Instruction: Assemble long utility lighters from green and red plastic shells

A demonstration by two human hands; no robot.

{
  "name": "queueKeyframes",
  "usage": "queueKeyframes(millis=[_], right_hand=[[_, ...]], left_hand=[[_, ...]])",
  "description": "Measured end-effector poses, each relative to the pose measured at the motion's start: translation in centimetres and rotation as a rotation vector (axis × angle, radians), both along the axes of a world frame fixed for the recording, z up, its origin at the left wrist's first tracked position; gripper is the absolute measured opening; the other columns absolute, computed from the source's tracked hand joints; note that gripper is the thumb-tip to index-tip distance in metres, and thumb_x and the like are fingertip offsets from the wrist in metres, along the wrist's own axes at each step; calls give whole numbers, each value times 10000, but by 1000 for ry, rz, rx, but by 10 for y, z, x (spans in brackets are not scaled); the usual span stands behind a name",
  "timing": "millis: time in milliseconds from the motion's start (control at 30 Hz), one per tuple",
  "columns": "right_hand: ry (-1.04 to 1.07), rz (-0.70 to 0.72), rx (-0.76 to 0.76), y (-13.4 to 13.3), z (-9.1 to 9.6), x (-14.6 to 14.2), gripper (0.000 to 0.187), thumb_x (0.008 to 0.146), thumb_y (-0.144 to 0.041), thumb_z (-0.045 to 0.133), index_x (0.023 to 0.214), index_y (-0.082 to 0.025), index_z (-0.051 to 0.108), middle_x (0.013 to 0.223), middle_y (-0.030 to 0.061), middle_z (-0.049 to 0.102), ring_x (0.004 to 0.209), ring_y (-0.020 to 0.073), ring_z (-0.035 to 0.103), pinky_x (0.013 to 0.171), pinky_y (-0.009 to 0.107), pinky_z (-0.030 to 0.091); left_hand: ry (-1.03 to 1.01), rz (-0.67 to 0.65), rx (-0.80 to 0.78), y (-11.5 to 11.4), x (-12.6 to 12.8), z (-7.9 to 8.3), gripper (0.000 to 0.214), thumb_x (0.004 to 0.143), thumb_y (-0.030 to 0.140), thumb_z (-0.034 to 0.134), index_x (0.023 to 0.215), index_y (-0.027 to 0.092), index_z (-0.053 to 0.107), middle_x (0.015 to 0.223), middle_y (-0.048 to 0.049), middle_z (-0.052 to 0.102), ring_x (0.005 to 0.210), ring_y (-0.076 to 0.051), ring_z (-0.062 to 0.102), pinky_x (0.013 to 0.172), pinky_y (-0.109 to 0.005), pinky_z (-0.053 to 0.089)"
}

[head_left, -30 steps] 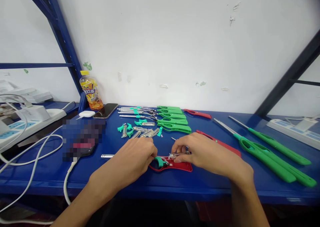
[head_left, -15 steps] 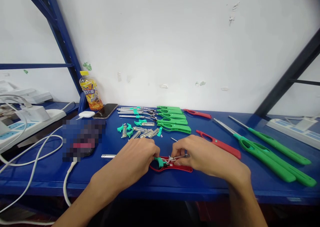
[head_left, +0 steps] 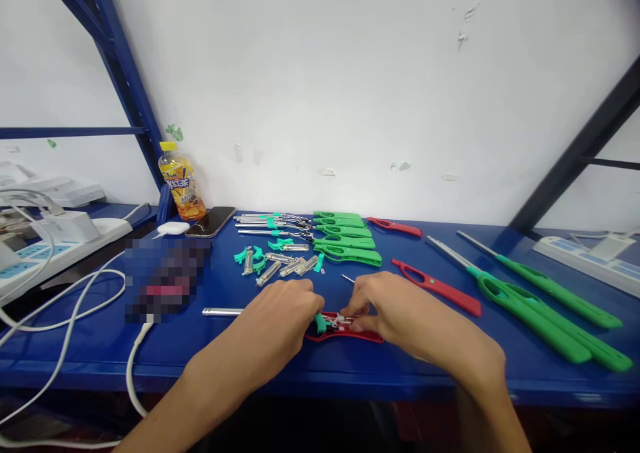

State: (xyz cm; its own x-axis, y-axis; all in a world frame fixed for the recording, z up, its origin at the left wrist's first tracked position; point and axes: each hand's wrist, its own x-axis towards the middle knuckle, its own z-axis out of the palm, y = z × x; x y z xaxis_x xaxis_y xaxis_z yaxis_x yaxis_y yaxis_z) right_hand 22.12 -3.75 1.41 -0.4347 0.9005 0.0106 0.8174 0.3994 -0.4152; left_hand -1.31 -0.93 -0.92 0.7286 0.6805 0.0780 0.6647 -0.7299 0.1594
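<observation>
A red lighter half-shell (head_left: 350, 336) lies on the blue table near its front edge, with a metal tube (head_left: 223, 312) sticking out to the left. My left hand (head_left: 280, 316) is closed over its left end, fingertips pinching a teal trigger piece (head_left: 320, 322). My right hand (head_left: 395, 313) is closed on the small clear and metal inner part (head_left: 345, 320) sitting in the shell. The two hands almost touch over the shell.
Behind my hands lie loose teal and metal parts (head_left: 280, 261), a stack of green shells (head_left: 345, 236), two red shells (head_left: 435, 286), and finished green lighters (head_left: 540, 303) at right. A drink bottle (head_left: 181, 181), a phone (head_left: 211, 221), power strips and white cables (head_left: 75, 293) sit at left.
My right hand has moved left and down, bringing the inner part into the red shell. The left hand shifted slightly right; the hands are closer together.
</observation>
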Motion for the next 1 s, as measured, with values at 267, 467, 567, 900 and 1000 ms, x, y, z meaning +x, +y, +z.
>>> queueKeyframes(millis=[267,467,567,900,1000], right_hand=[[-33,54,44,-1,-11,11,281,988,-127,578,1065,-267,809,1080,36,766,1007,224,683,795,308,464],[-34,26,49,-2,-8,9,255,987,-147,587,1030,-270,806,1026,27,757,937,208,672,727,293,439],[-13,29,-18,-2,-2,6,209,977,-204,628,944,-273,822,874,7,747,792,190,653,644,290,405],[15,66,-95,7,-9,14,215,971,-248,640,1150,-291,751,898,-7,740,804,185,669,654,271,436],[78,100,-133,6,1,16,285,963,-261,667,1239,-305,723,912,-10,757,860,194,700,695,266,484]], left_hand=[[103,81,59,-10,5,4,262,975,74,509,996,239,712,928,-61,701,779,-265,668,612,-352,352],[16,21,11,-34,3,18,167,1039,285,571,1140,272,703,1071,-58,692,907,-272,690,749,-379,454],[4,-3,-6,-36,0,17,171,1050,286,568,1137,277,716,1080,-49,677,925,-260,682,808,-391,475],[-14,-32,-12,-34,-2,17,208,1078,298,545,1230,315,686,1112,-36,660,937,-248,672,836,-390,491],[-9,-47,-6,-34,-2,19,237,1095,267,503,1240,312,684,1106,-34,665,963,-242,670,846,-378,490]])
